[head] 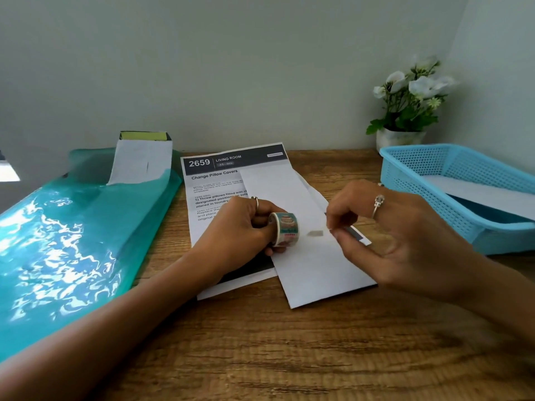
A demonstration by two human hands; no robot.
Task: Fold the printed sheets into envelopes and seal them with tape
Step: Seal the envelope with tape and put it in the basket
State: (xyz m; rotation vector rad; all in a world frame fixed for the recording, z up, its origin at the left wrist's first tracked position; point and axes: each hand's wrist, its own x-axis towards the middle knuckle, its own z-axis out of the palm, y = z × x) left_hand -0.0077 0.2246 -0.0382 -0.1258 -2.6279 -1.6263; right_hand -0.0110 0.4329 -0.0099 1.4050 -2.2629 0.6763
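Observation:
A folded white sheet (307, 256) lies slanted on the wooden desk (289, 357), on top of a flat printed sheet (214, 180) headed "2659 LIVING ROOM". My left hand (240, 230) grips a small patterned tape roll (285, 228) at the folded sheet's left edge. My right hand (399, 235) pinches something small between thumb and fingertips just above the folded sheet; it looks like the tape's free end. A short tape piece (315, 233) shows on the paper between the two hands.
A teal plastic folder (72, 241) covers the left side, with a white folded paper (142, 163) and a yellow-green pad (144, 136) at its far end. A light blue mesh basket (451, 180) holding white paper stands at the right. A white flower pot (399, 138) sits behind it.

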